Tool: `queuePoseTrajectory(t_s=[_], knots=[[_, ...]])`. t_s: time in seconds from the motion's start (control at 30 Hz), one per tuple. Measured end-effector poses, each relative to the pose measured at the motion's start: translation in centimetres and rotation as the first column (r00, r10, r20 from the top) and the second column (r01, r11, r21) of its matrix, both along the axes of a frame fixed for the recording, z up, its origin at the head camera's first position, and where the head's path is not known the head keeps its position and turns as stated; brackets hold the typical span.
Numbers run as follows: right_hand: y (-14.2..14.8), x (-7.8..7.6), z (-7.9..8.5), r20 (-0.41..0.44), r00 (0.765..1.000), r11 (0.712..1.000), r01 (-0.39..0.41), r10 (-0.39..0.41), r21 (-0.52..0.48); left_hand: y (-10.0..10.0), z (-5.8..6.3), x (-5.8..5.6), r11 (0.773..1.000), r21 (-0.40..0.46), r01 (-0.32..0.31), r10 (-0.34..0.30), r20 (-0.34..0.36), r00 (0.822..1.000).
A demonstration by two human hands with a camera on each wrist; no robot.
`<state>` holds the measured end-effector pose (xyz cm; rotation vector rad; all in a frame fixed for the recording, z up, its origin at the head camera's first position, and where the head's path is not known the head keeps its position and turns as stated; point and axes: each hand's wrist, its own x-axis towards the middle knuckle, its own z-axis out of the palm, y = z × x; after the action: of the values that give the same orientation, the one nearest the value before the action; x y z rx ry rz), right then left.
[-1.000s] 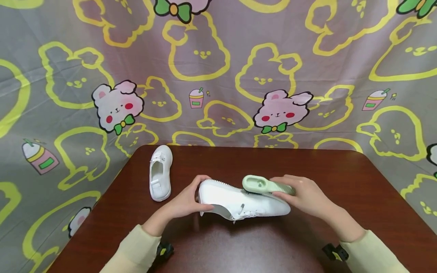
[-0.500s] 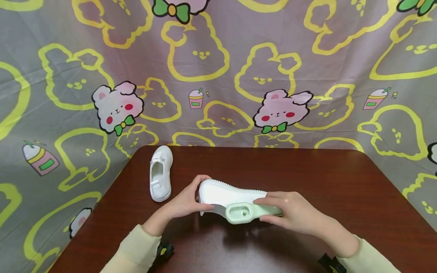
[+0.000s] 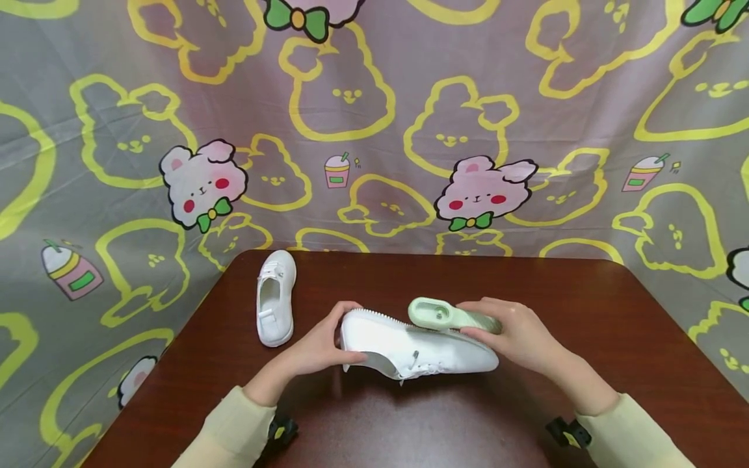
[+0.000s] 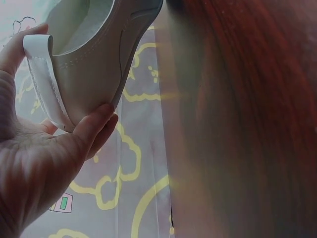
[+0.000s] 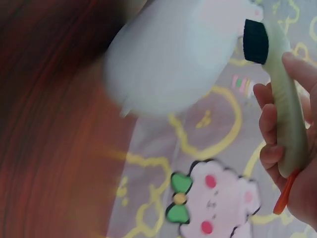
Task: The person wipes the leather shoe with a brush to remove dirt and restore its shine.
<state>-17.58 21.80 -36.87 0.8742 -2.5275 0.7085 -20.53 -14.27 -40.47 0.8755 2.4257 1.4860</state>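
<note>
My left hand (image 3: 322,341) grips a white shoe (image 3: 398,348) by its heel, thumb at the opening. The shoe is held on its side, its ridged sole edge facing away and its toe pointing right. In the left wrist view, fingers wrap the heel (image 4: 79,84). My right hand (image 3: 517,331) holds a pale green brush (image 3: 439,315) by its handle at the shoe's far, sole-side edge. Dark bristles (image 5: 255,42) and an orange loop (image 5: 286,193) show on the brush in the right wrist view. The sole's underside is hidden in the head view.
A second white shoe (image 3: 275,299) stands upright at the left back of the dark brown table (image 3: 562,286). A patterned cloth (image 3: 374,130) hangs behind the table and along its sides.
The brush went from the sole edge down toward the shoe's opening, then back up to the sole edge. My left hand and the shoe have stayed nearly still.
</note>
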Motion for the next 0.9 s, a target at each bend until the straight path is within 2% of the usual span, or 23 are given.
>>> queuePoseTrajectory(t_s=[0.07, 0.17, 0.27, 0.37, 0.5, 0.6, 0.67, 0.8, 0.9], knots=[[-0.8, 0.5, 0.2, -0.008, 0.997, 0.997, -0.078, 0.078, -0.012, 0.0, 0.1, 0.0, 1.000, 0.008, 0.000, 0.000, 0.001, 1.000], [-1.9, 1.2, 0.5, -0.019, 0.979, 0.979, -0.202, 0.202, 0.009, 0.0, 0.2, 0.1, 1.000, 0.017, 0.006, -0.006, 0.007, 1.000], [-2.6, 1.5, 0.7, -0.014, 0.964, 0.963, -0.265, 0.266, 0.056, 0.0, 0.2, 0.0, 1.000, 0.016, 0.010, -0.010, 0.012, 1.000], [-2.5, 1.3, 0.6, 0.014, 0.971, 0.968, -0.240, 0.240, 0.076, 0.0, 0.2, 0.0, 1.000, 0.012, 0.013, -0.014, 0.010, 1.000], [-1.4, 0.4, 0.3, 0.029, 0.994, 0.992, -0.106, 0.104, 0.064, 0.0, 0.0, 0.0, 1.000, -0.006, 0.010, -0.010, -0.002, 1.000], [-0.7, -0.1, 0.2, -0.018, 1.000, 0.998, -0.021, 0.022, 0.060, 0.0, 0.0, 0.0, 1.000, -0.013, 0.008, -0.008, -0.006, 1.000], [-0.7, 0.0, 0.3, -0.037, 0.999, 0.999, -0.009, 0.011, 0.042, 0.0, 0.0, 0.0, 1.000, -0.012, 0.009, -0.009, -0.004, 1.000], [-1.5, 0.8, 0.8, -0.025, 0.993, 0.994, -0.112, 0.111, -0.016, 0.0, 0.2, 0.0, 1.000, -0.011, 0.010, -0.010, -0.010, 1.000], [-2.3, 1.4, 1.1, -0.002, 0.976, 0.976, -0.216, 0.216, -0.004, 0.0, 0.2, -0.1, 1.000, -0.006, 0.014, -0.014, -0.015, 1.000]])
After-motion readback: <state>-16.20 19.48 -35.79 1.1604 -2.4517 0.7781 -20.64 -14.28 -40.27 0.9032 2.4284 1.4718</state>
